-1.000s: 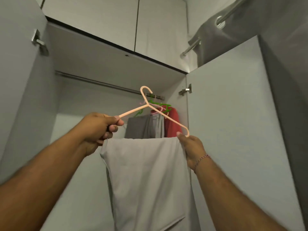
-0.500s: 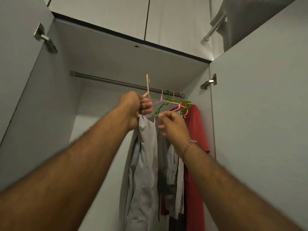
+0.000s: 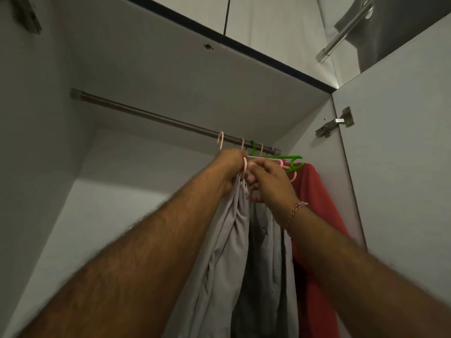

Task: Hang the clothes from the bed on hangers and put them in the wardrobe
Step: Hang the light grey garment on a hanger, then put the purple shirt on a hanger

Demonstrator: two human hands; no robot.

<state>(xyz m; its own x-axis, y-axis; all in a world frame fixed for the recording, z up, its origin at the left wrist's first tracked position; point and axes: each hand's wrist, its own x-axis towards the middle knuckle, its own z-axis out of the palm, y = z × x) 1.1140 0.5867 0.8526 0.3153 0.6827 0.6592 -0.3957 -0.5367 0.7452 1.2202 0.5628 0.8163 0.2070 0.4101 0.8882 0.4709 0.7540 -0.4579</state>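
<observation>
Inside the open wardrobe a dark rail (image 3: 151,117) runs from upper left to the right. My left hand (image 3: 230,164) grips a peach hanger (image 3: 220,140) whose hook sits at the rail; a light grey garment (image 3: 227,235) hangs from it. My right hand (image 3: 267,179), with a bracelet on the wrist, pinches the hanger's arm just right of my left hand. Other clothes hang to the right: grey pieces (image 3: 266,252) and a red garment (image 3: 314,215) on pink and green hangers (image 3: 291,160).
The right wardrobe door (image 3: 400,167) stands open with a metal hinge (image 3: 335,123). The left door's inner face (image 3: 29,142) fills the left side. Upper cabinet doors (image 3: 256,15) and a curtain rod (image 3: 344,32) are above. The rail's left stretch carries nothing.
Both hands have carried the hanger with the grey garment up and forward into the wardrobe. Its hook now reaches the rail, beside the clothes hanging there.
</observation>
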